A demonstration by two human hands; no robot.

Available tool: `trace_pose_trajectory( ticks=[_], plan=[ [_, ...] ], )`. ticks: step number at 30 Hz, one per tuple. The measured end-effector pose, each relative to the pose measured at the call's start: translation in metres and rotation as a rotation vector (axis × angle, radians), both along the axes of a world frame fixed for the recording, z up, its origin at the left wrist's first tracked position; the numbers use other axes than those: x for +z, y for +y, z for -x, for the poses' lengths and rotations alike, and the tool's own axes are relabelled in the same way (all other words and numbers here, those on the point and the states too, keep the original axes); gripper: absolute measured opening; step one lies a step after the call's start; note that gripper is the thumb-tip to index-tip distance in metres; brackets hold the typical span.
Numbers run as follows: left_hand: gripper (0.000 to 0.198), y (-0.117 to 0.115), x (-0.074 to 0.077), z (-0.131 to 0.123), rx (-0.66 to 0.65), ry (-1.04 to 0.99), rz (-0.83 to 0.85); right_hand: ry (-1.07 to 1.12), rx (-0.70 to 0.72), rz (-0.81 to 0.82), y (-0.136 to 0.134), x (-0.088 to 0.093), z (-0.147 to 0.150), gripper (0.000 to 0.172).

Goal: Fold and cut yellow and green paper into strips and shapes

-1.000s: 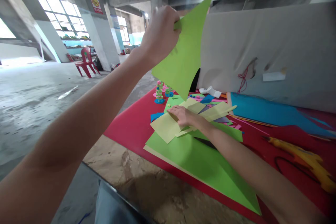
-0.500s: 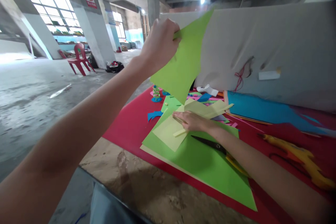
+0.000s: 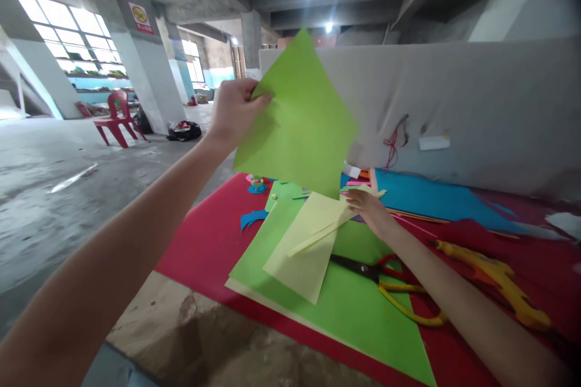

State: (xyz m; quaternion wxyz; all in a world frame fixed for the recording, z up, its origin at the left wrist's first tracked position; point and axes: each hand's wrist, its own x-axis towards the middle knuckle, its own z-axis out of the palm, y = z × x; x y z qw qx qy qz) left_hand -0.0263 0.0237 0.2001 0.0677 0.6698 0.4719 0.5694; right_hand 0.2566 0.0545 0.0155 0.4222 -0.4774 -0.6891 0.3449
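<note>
Left hand (image 3: 233, 110) pinches sheet (image 3: 299, 124) only by its left edge, so it could flop; right hand (image 3: 371, 210): grip unclear.

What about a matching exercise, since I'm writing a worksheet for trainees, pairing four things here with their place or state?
Things
1. left hand
2. scissors
3. chair
4. yellow tool

Places and states
A. standing on the grey floor
B. lying on the red tabletop, beyond the right forearm
C. dark blades over the flat green sheet
D. gripping the edge of the raised green sheet

Pairs: 1-D, 2-C, 3-A, 4-B
</note>
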Motion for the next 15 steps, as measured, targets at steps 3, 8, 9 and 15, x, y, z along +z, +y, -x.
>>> trace_pose_trajectory(
  ticks=[3,8,9,15],
  plan=[
    [0.017,-0.01,-0.017,0.006,-0.036,-0.115,0.059,0.08,-0.001,0.102,0.0,0.009,-0.009,0.03],
    [0.025,-0.032,-0.063,0.021,-0.141,-0.343,0.408,0.159,-0.024,0.263,-0.027,0.042,-0.038,0.029],
    [0.025,-0.034,-0.074,0.023,-0.179,-0.4,0.499,0.167,-0.021,0.288,-0.035,0.046,-0.044,0.028],
    [0.031,-0.036,-0.141,0.024,-0.548,-0.42,1.059,0.169,0.012,0.434,-0.071,0.04,-0.071,0.026]
  ],
)
